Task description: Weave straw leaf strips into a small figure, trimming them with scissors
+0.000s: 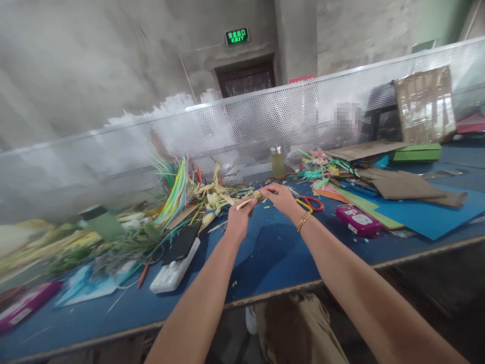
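Over the middle of the blue table my left hand (241,215) is closed on a pale strip (245,202), thin and straw-coloured like dried husk. My right hand (279,197), with a gold bracelet at the wrist, pinches a small yellowish piece (258,194) at the strip's far end. The two hands almost meet there, and the fingers partly hide what they hold. To the left of my left hand lies a loose heap of similar pale husk pieces (215,198). Scissors with red and yellow handles (312,203) rest just right of my right wrist.
Colourful pipe cleaners (176,189) stand left of the husk heap. A black phone (181,245) lies on a white power strip (176,270). Rightward are a purple box (358,220), blue paper (428,217) and cardboard (403,184). A bottle (277,163) stands by the perforated metal divider (257,121).
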Demonstrator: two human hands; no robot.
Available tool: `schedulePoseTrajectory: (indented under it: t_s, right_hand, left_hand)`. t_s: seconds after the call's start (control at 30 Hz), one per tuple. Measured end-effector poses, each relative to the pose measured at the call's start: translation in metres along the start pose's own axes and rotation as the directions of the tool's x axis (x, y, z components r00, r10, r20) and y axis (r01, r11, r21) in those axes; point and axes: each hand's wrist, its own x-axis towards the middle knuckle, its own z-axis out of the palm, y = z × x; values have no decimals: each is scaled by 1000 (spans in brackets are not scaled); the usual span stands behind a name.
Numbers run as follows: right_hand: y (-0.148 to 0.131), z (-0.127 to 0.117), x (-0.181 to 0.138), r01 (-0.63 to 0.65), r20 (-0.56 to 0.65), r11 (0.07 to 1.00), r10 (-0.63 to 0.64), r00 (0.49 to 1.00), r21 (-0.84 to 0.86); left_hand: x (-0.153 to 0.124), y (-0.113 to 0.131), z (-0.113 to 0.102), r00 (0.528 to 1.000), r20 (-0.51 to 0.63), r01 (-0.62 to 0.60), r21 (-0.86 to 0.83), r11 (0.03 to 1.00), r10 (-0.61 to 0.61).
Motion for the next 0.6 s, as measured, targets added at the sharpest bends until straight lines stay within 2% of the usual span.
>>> schedulePoseTrajectory:
  t_s: [0.2, 0.37, 0.5, 0.6]
  right_hand:
    - [-4, -1, -1, 31, 47, 999, -30, 998, -20]
    - [-4, 2, 0, -32, -5, 998, 32, 999, -49]
    - [-6, 6, -1, -32, 8, 995, 33, 999, -93]
    - [-8, 7, -3, -96, 44, 994, 98, 994, -45]
  left_hand:
    - [-1, 2, 2, 999, 28, 17, -26, 1000, -17]
    - [-6, 0, 6, 979, 94, 180, -7, 984, -178]
    - [-8, -3, 9, 972, 41, 233, 3, 973, -233]
    - [-8, -4, 10, 971, -13, 239, -28, 971, -240]
